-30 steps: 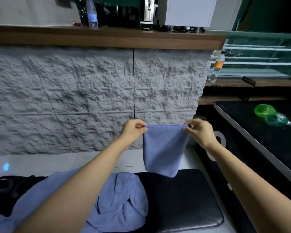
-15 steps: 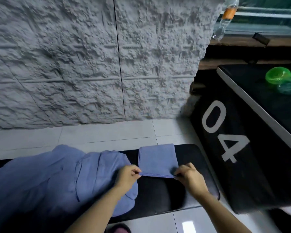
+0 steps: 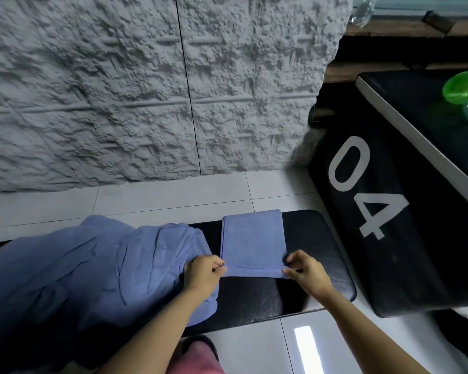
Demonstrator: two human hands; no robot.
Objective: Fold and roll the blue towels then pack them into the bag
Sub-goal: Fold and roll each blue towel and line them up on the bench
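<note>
A folded blue towel (image 3: 251, 238) lies flat on a black padded bench (image 3: 316, 238), its long side running away from me. My left hand (image 3: 203, 273) pinches the near left corner of this towel. My right hand (image 3: 307, 271) pinches the near right corner. The near hem is turned up into a narrow first fold between both hands. A heap of loose blue towels (image 3: 92, 268) covers the bench's left part, touching my left wrist. No bag is plainly visible.
A rough grey stone-pattern wall (image 3: 146, 90) rises beyond the white tiled floor (image 3: 173, 195). A black box marked 04 (image 3: 384, 211) stands at the right, close to the bench end, with green plastic items (image 3: 464, 87) on top. My pink-clad knee (image 3: 197, 360) is below the bench.
The towel came down from hanging in the air to lying flat on the bench. Since half a second ago, both hands have turned its near edge up into a small fold.
</note>
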